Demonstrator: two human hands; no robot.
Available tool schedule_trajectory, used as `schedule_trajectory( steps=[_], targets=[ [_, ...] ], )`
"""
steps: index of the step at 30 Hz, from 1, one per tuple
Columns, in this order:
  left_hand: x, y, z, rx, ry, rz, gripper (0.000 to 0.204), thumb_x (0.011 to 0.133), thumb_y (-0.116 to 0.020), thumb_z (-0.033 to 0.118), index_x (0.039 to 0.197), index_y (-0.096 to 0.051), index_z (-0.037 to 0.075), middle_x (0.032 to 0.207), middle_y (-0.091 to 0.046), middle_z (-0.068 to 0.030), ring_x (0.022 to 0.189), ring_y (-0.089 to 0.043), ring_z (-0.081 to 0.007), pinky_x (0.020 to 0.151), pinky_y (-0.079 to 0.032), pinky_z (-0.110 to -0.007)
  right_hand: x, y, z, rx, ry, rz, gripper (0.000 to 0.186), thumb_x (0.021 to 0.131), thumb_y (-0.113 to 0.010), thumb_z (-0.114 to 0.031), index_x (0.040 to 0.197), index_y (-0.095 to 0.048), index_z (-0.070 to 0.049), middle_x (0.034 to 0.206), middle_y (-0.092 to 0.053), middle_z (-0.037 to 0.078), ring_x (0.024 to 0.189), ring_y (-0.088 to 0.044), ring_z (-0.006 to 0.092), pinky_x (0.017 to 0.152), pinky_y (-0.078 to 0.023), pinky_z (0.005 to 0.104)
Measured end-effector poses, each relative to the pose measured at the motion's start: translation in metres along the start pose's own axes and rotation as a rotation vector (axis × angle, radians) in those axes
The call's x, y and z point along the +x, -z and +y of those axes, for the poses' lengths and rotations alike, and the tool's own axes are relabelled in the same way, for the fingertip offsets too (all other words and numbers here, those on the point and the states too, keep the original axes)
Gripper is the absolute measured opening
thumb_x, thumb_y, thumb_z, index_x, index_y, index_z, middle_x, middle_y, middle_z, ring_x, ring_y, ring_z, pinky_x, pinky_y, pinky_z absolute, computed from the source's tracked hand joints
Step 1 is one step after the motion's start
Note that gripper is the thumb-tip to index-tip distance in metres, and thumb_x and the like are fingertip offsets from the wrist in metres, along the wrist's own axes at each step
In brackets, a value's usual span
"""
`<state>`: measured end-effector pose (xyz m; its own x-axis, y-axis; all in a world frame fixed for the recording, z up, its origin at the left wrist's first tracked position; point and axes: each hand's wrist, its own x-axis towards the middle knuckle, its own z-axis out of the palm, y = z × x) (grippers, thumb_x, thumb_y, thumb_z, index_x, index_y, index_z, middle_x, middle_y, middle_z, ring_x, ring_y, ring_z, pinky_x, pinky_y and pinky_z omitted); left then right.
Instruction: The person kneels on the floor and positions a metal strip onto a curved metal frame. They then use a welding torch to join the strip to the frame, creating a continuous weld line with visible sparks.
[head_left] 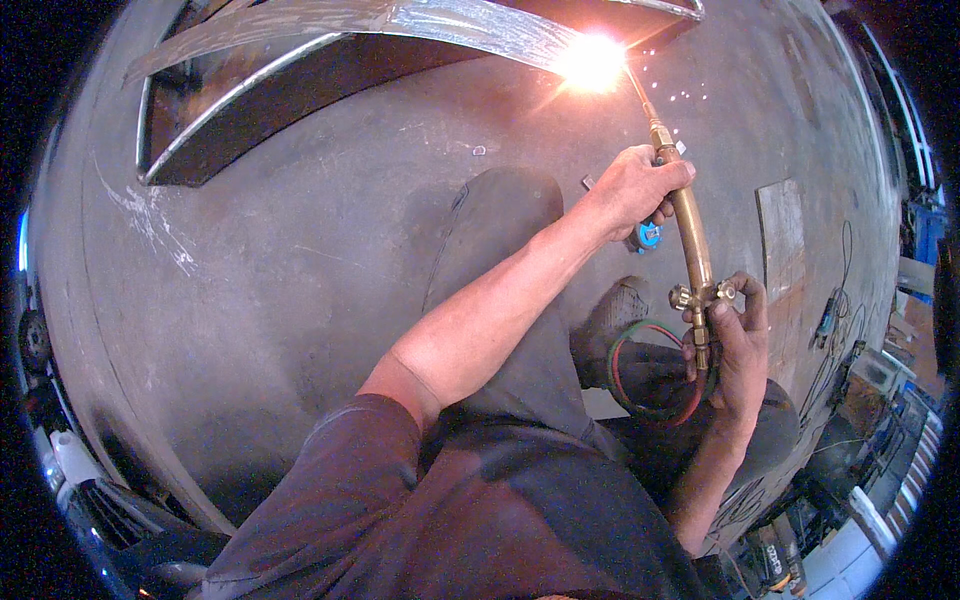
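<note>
Torch (692, 225) was held two-handed, long axis run from about 11:30 at the tip to 5:30 at the hose end. Left hand (640, 188) was wrapped snugly round the front of the handle; right hand (738, 335) was set at 5 o'clock from it, curled narrow about the valves (684, 297) and hose end. Of the two, the left was placed nearer the flare (592, 62).

Key relation: flare was put at 11 o'clock from the left hand, right at the nearer end of the curved strip (440, 25). From there the strip was bowed away toward 9 o'clock, over the dark frame (300, 95).

Hard to make out: strip end and flame were washed out by glare, so tip-to-metal contact could not be told. Strip and frame were cut off by the upper rim. Whether the strip was seated on the frame could not be judged. Some right-hand fingers were hidden by the torch. Hoses (612, 372) were looped red and green at 7 o'clock from the right hand, then lost against dark cloth. Blue tape measure (648, 237) was partly covered by the left hand.
</note>
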<state>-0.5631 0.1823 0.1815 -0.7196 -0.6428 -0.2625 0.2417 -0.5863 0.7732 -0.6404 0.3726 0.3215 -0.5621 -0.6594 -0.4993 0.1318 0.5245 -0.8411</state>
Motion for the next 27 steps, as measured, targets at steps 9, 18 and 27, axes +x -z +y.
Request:
schedule_trajectory(
  steps=[9,18,27],
  targets=[
    [0.0004,-0.0017,-0.0001,-0.018,-0.016,0.004,0.026,0.103,-0.069,0.027,0.097,-0.065,0.002,0.081,-0.064,-0.0038,0.06,-0.058,-0.0093,0.048,-0.047,-0.026,0.002,0.0036,0.0025,0.03,0.012,-0.022,0.037,0.102,-0.067,-0.017,0.132,-0.045,-0.012,0.085,-0.07,0.013,0.052,-0.066,0.0183,0.038,-0.05,0.0293],
    [0.0011,-0.0011,-0.0025,-0.011,-0.011,0.025,0.027,0.103,-0.069,0.027,0.098,-0.065,0.002,0.081,-0.063,-0.0043,0.061,-0.058,-0.0094,0.049,-0.047,-0.026,0.0011,0.0022,-0.0002,0.024,-0.002,-0.02,0.04,0.104,-0.067,-0.022,0.136,-0.044,-0.012,0.091,-0.073,0.016,0.054,-0.067,0.0188,0.037,-0.05,0.0264],
    [-0.0023,0.0002,0.0006,-0.008,-0.006,0.019,0.027,0.104,-0.069,0.028,0.102,-0.063,0.002,0.083,-0.062,-0.0036,0.062,-0.058,-0.0093,0.049,-0.048,-0.025,0.0034,0.0062,0.0025,-0.016,0.021,-0.035,0.039,0.105,-0.067,-0.022,0.135,-0.044,-0.013,0.09,-0.073,0.015,0.054,-0.068,0.0184,0.037,-0.05,0.0264]
  ],
)
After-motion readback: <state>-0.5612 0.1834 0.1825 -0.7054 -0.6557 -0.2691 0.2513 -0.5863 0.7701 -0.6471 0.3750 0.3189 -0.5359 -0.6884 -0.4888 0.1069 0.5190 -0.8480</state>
